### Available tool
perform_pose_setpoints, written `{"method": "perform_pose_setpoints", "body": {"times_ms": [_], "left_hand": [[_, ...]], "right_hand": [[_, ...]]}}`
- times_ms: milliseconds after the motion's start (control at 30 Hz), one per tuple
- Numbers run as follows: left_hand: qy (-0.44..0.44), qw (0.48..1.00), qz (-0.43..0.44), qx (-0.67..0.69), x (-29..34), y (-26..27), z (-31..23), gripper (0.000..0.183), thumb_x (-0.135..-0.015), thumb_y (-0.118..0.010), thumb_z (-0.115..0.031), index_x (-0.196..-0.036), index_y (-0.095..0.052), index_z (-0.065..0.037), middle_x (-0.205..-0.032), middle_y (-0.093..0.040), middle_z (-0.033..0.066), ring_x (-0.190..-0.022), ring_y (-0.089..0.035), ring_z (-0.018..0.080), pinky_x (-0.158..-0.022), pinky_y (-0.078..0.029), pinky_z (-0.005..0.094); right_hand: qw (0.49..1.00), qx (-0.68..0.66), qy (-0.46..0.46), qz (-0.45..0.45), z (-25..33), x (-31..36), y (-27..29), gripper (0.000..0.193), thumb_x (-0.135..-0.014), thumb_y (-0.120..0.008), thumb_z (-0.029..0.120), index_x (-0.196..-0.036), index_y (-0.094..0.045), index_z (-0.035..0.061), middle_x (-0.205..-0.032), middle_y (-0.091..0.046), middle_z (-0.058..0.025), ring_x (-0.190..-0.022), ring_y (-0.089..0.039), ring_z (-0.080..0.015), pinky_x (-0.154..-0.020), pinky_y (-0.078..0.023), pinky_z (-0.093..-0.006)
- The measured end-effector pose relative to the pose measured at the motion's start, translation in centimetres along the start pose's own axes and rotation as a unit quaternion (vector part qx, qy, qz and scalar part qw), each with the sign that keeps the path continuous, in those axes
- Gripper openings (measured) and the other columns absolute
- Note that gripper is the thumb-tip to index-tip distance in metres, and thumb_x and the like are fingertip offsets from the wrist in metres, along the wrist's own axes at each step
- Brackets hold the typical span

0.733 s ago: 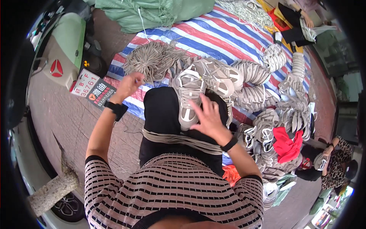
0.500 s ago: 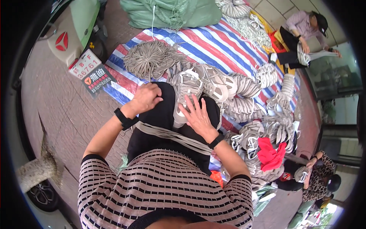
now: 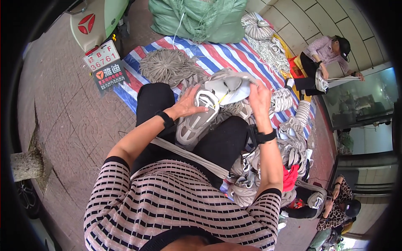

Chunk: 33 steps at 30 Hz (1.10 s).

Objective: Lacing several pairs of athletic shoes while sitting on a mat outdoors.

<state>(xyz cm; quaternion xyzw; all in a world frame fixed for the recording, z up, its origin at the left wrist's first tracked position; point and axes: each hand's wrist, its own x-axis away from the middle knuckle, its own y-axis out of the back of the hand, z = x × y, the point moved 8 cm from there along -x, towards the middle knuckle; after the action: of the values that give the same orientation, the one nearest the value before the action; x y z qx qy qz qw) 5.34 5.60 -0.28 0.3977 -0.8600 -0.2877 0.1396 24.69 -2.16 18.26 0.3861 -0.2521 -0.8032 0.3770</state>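
Observation:
Between my knees lies a grey and white shoe upper [image 3: 196, 121], its toe toward me and its heel part raised and folded open, with pale lining showing. My left hand [image 3: 189, 103] holds the upper at the side of its lace opening, thumb on top. My right hand [image 3: 260, 99] pinches the raised heel end; some of its fingers are hidden. A bundle of pale grey laces [image 3: 188, 160] lies across my lap. Just beyond my knees rests a large coil of grey laces [image 3: 167, 65].
Stacks of shoe uppers [image 3: 289, 144] and a red cloth [image 3: 289, 178] are at my right. A striped sheet [image 3: 209, 54] spreads ahead, with a green sack [image 3: 201, 19] behind it. One person [image 3: 326, 58] sits far right, another [image 3: 341, 201] near right. A scooter [image 3: 90, 27] stands at left.
My left hand has gone from my knee to the shoe upper. My right hand has moved right and lifted the heel end, opening the upper. The view has shifted slightly.

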Motion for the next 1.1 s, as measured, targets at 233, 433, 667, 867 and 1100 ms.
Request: {"method": "perform_pose_setpoints", "body": {"times_ms": [233, 433, 667, 867, 1100], "left_hand": [[0.004, 0.944, 0.167, 0.284, -2.3, -1.0, -0.9, 0.067, -0.081, -0.059, -0.032, -0.134, -0.037, 0.002, -0.132, -0.045, 0.0194, -0.123, -0.042, 0.0264, -0.103, -0.032, 0.033], [0.048, 0.968, 0.229, 0.095, -5.3, -5.5, 1.4, 0.09, -0.083, -0.041, -0.067, -0.133, -0.034, 0.007, -0.132, -0.043, 0.0241, -0.125, -0.039, 0.0333, -0.103, -0.03, 0.0356], [0.039, 0.973, 0.225, 0.038, -6.5, -6.0, 4.0, 0.09, -0.086, -0.021, -0.07, -0.123, -0.046, 0.009, -0.12, -0.052, 0.0296, -0.115, -0.047, 0.0399, -0.099, -0.034, 0.0406], [0.059, 0.965, 0.253, 0.045, -6.1, -4.3, 4.1, 0.081, -0.091, -0.018, -0.064, -0.109, -0.058, 0.004, -0.103, -0.061, 0.0263, -0.104, -0.055, 0.0404, -0.091, -0.039, 0.0409], [-0.007, 0.947, 0.313, 0.067, -9.6, -3.7, 4.5, 0.054, -0.091, -0.045, -0.049, -0.11, -0.062, -0.001, -0.102, -0.062, 0.0131, -0.094, -0.053, 0.0172, -0.086, -0.039, 0.0317]], "right_hand": [[0.931, -0.243, -0.271, -0.008, -9.9, -7.4, 2.3, 0.023, -0.081, -0.058, 0.019, -0.086, -0.063, -0.0032, -0.073, -0.065, -0.01, -0.062, -0.063, -0.0172, -0.048, -0.051, -0.0268], [0.919, -0.199, -0.32, 0.115, -20.5, -7.4, -4.4, 0.041, -0.084, -0.062, 0.03, -0.101, -0.058, -0.0073, -0.085, -0.065, -0.0136, -0.069, -0.067, -0.0236, -0.048, -0.054, -0.0331], [0.9, 0.158, -0.327, 0.243, -18.0, -3.1, -5.1, 0.059, -0.088, -0.046, 0.052, -0.072, -0.064, -0.0019, -0.066, -0.065, -0.0111, -0.057, -0.065, -0.0191, -0.064, -0.05, -0.0314], [0.936, -0.008, -0.154, 0.317, -12.2, 5.4, -10.7, 0.043, -0.089, -0.052, 0.042, -0.107, -0.06, 0.0044, -0.091, -0.065, -0.011, -0.081, -0.064, -0.0186, -0.07, -0.048, -0.0309], [0.965, 0.074, -0.008, 0.251, -7.8, 3.3, -14.8, 0.04, -0.089, -0.046, 0.043, -0.086, -0.064, 0.0069, -0.079, -0.064, -0.0173, -0.075, -0.06, -0.0353, -0.065, -0.045, -0.0431]]}}
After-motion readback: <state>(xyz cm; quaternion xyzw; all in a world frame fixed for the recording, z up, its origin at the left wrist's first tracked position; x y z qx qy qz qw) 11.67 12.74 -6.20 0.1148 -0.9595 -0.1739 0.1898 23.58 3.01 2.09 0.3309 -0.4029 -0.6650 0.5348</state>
